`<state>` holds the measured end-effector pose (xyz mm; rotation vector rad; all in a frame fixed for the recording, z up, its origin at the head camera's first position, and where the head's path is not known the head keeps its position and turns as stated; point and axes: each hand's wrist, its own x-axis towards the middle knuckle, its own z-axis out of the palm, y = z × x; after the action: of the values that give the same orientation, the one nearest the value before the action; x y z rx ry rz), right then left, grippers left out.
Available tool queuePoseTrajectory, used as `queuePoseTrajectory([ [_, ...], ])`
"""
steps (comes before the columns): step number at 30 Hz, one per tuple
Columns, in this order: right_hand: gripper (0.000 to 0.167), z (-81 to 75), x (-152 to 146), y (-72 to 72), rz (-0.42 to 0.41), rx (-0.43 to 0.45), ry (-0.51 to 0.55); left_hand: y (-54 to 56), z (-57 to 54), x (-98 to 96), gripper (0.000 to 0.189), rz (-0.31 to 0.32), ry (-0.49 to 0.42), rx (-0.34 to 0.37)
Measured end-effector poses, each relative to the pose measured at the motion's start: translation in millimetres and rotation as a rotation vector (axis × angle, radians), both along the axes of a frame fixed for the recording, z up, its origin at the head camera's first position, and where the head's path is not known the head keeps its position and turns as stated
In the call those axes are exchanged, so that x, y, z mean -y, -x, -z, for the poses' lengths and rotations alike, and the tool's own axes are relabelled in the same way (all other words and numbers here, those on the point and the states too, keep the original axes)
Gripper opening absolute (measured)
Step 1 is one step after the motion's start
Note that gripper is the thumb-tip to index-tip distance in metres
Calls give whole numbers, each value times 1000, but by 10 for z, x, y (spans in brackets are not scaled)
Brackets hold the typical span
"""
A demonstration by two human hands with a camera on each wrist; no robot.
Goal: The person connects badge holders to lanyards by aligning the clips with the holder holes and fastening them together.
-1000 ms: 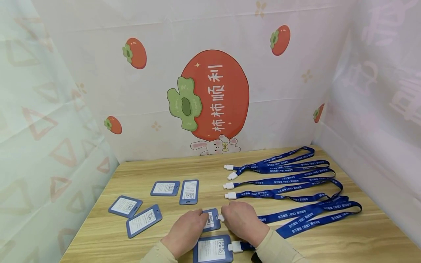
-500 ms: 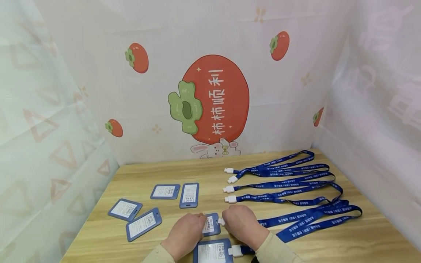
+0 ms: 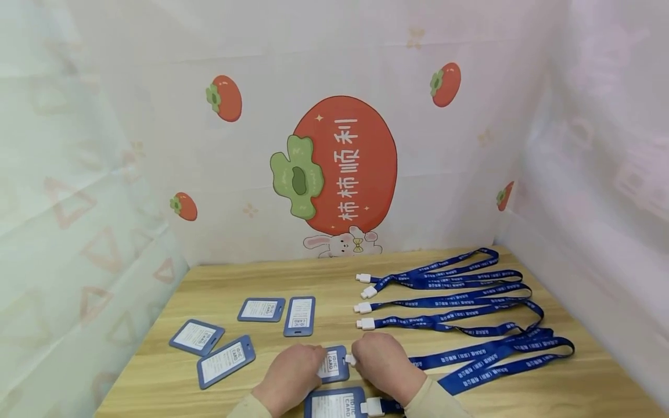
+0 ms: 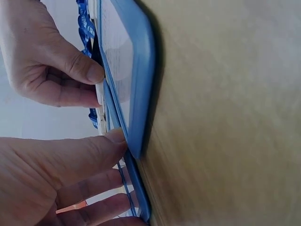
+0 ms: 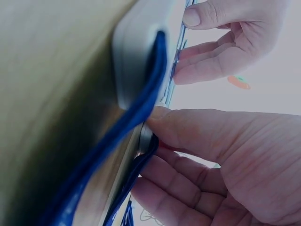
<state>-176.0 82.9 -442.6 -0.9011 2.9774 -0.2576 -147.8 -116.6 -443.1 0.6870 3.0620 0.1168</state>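
My left hand (image 3: 292,374) pinches a blue-framed ID card holder (image 3: 333,366) between thumb and fingers, close over the table. At its slotted end, my right hand (image 3: 389,363) pinches the white clip (image 3: 351,360) of a blue lanyard (image 3: 449,354). Whether the clip's tip sits in the slot cannot be told. In front lies a second card holder (image 3: 334,404), with a white lanyard clip (image 3: 373,406) at its end. From the right wrist, the thumb and fingers (image 5: 174,127) show on either side of the clip, the blue strap trailing from it.
Two card holders (image 3: 195,337) (image 3: 226,361) lie at the left, two more (image 3: 261,309) (image 3: 299,316) farther back. Several blue lanyards (image 3: 444,305) lie across the table's right half, white clips toward the middle. Cloth walls (image 3: 251,145) enclose the wooden table (image 3: 292,278) behind and at both sides.
The head view has tilted up slightly, so everything sits lower in it. Both hands keep their grips on the card holder and clip, with hardly any visible movement.
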Motion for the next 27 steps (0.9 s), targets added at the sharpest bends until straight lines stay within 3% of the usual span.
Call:
queuePoseTrajectory([
  [5,9,36,21,-11,-6,-10,7,0,9,37,33,-11,-22,21],
  [13,9,1,3,6,-9,13,10,23,-13,51,34,21,-37,11],
  [27,7,-14,15,-16,-27,-42,-36,28,-6,81,34,40,-73,0],
])
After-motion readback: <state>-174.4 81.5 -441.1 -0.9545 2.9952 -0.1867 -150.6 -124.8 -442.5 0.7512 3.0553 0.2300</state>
